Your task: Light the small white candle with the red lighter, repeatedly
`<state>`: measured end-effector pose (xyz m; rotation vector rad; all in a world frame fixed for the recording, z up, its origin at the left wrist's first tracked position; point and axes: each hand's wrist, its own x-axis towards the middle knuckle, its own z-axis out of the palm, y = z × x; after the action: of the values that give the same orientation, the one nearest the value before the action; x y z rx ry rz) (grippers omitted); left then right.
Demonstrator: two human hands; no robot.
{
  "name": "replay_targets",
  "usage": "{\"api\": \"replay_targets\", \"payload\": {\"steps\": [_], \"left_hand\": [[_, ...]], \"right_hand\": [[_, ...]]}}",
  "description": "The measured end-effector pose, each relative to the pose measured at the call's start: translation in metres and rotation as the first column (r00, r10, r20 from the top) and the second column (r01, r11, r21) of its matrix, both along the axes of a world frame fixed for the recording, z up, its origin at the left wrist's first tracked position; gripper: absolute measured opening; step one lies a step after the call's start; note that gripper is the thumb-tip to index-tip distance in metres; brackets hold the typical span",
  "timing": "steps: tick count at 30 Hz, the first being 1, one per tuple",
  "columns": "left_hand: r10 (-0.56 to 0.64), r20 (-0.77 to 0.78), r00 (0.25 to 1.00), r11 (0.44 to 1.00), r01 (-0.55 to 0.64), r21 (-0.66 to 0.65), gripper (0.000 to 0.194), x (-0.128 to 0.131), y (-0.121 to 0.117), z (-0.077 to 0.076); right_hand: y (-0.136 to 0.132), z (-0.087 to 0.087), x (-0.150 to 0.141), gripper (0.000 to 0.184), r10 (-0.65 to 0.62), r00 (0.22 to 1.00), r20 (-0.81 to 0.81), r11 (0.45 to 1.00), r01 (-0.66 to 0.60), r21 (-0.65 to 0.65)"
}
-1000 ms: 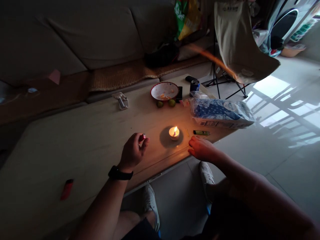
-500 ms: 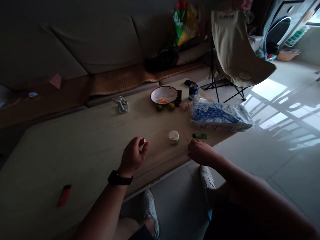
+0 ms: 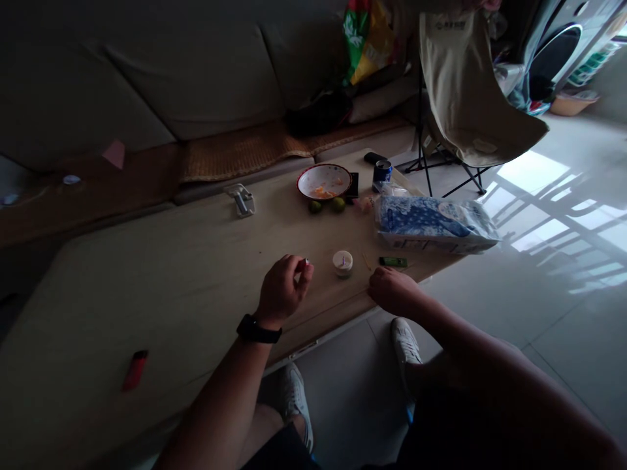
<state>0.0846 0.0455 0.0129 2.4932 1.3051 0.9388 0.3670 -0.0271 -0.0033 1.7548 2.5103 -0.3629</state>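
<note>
My left hand (image 3: 283,289), with a black watch on its wrist, is raised over the low table (image 3: 161,261) and its fingers are closed round a small lighter (image 3: 305,264) whose tip shows at the thumb. Just right of it stands a small white candle (image 3: 342,262), unlit. My right hand (image 3: 393,292) rests curled at the table's front edge, below a green lighter (image 3: 392,262) and beside a thin stick (image 3: 366,262); I see nothing in it.
A red lighter (image 3: 134,370) lies at the near left. Farther back are a bowl (image 3: 324,181), two limes (image 3: 325,205), a can (image 3: 381,172), a blue-patterned packet (image 3: 431,222) and a metal piece (image 3: 241,198). A sofa runs behind; a folding chair (image 3: 465,98) stands at right.
The candle's flame was burning a second ago and is out now. My left hand has moved right, closer to the candle. The right hand has stayed put.
</note>
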Motion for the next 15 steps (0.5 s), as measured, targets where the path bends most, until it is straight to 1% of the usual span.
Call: {"api": "replay_targets", "payload": {"steps": [2, 4, 7, 9, 15], "left_hand": [[-0.015, -0.005, 1.0, 1.0, 0.015, 0.005, 0.023, 0.008, 0.0, 0.0], [-0.036, -0.008, 0.999, 0.999, 0.036, 0.004, 0.022, 0.015, 0.0, 0.0], [-0.051, -0.004, 0.999, 0.999, 0.051, 0.004, 0.022, 0.025, 0.0, 0.0], [-0.054, -0.007, 0.998, 0.998, 0.055, 0.009, 0.023, 0.03, 0.001, 0.0], [-0.065, -0.06, 0.996, 0.997, 0.068, 0.043, 0.025, 0.04, 0.003, -0.003]], "right_hand": [[0.001, 0.003, -0.001, 0.023, -0.076, 0.996, -0.046, 0.996, 0.078, 0.04], [0.001, 0.004, -0.001, 0.023, -0.101, 0.993, -0.06, 0.993, 0.105, 0.056], [0.001, 0.004, -0.002, 0.023, -0.022, 1.0, -0.008, 0.999, 0.023, 0.029], [0.0, 0.003, -0.002, 0.022, 0.009, 1.0, 0.013, 1.0, -0.009, 0.02], [0.001, -0.001, 0.001, 0.021, -0.007, 1.0, -0.005, 1.0, 0.007, -0.005]]}}
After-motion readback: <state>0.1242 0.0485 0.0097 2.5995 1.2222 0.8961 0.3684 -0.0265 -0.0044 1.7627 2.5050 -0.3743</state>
